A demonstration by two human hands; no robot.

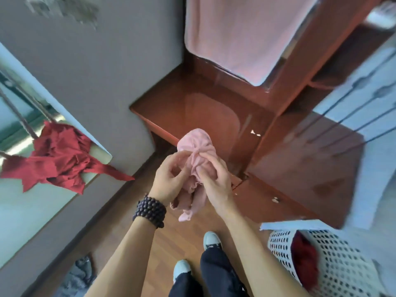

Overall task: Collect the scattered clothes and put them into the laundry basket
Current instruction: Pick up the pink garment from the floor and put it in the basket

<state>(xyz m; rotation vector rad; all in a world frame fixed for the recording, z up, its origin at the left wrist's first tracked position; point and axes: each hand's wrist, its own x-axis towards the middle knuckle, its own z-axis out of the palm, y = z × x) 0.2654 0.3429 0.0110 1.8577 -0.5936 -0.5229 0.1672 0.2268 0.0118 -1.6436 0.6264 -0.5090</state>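
Observation:
A bunched pink garment (196, 151) is held in front of me, above the wooden floor. My left hand (169, 179), with a dark bead bracelet at the wrist, grips its left side. My right hand (214, 183) closes on its right side. The white perforated laundry basket (334, 260) stands at the lower right with a dark red cloth (304, 260) inside. A red garment (62, 157) lies draped on the window ledge at the left. A grey garment (80, 275) lies on the floor at the lower left.
A glossy red-brown dresser (203, 108) with a mirror reflecting pink cloth (233, 33) stands ahead. A pale blue chair (368, 116) rises at the right, above the basket. My feet (197, 254) stand on the wooden floor (184, 232).

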